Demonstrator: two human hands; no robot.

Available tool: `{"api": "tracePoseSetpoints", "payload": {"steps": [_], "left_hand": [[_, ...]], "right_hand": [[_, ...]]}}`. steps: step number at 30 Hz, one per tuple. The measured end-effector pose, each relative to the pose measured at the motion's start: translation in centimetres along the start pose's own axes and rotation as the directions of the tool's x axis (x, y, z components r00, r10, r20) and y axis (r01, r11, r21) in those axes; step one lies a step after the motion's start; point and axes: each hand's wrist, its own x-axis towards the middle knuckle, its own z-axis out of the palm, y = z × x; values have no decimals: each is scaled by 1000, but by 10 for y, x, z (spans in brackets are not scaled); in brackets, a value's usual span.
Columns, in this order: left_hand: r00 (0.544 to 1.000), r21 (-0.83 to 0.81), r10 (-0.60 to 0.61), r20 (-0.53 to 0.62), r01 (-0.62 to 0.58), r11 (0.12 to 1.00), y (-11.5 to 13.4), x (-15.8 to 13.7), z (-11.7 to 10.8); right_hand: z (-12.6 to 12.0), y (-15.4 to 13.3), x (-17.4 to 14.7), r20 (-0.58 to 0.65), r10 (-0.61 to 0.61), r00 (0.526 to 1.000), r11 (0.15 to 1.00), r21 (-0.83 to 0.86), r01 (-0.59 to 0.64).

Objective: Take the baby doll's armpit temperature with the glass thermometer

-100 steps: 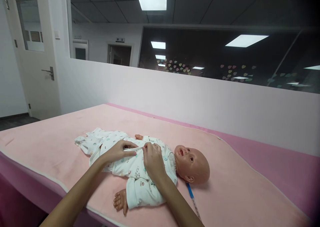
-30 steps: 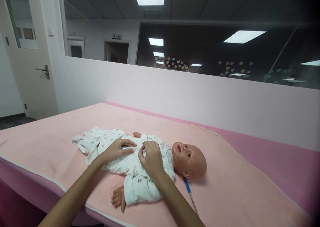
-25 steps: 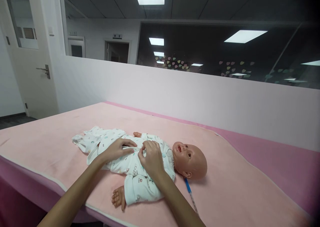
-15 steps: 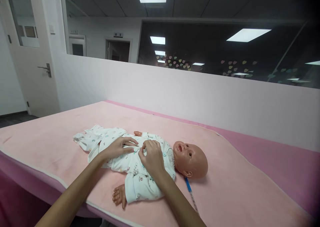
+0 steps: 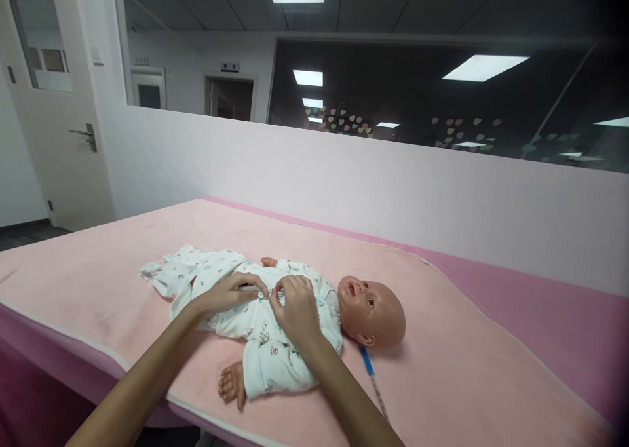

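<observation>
A baby doll [image 5: 372, 310] lies on its back on the pink sheet, head to the right, mouth open. It is dressed in white printed baby clothes; the jacket [image 5: 275, 368] has light-blue buttons down the front. My left hand [image 5: 227, 294] rests over the doll's belly, thumb and fingers curled in on the jacket's front edge beside a lower button [image 5: 261, 295]. Close by on the chest, my right hand [image 5: 298, 308] pinches the same front edge with thumb and forefinger. An upper button [image 5: 320, 301] shows beside its knuckles. The cloth between the fingertips is mostly hidden.
The pink sheet [image 5: 457, 375] covers the table, its pale-trimmed edge running along the front. A thin strip with a blue end [image 5: 367, 360] sticks out below the doll's head. Behind stands a white half wall [image 5: 344, 178] with a window, and a door [image 5: 59, 113] at left.
My left fingertips have drawn down and closer together at the jacket edge near the lower button. My right hand keeps its pinch with little movement. The view has shifted slightly.
</observation>
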Motion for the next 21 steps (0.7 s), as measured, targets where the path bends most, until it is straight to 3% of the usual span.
{"api": "tracePoseSetpoints", "payload": {"steps": [9,21], "left_hand": [[997,73,-34,-69,39,997,4,-1,3],[999,66,31,-16,-30,997,-1,0,0]], "right_hand": [[0,-1,0,11,1,1000,1000,4,-1],[-2,0,1,11,16,1000,1000,6,-16]]}}
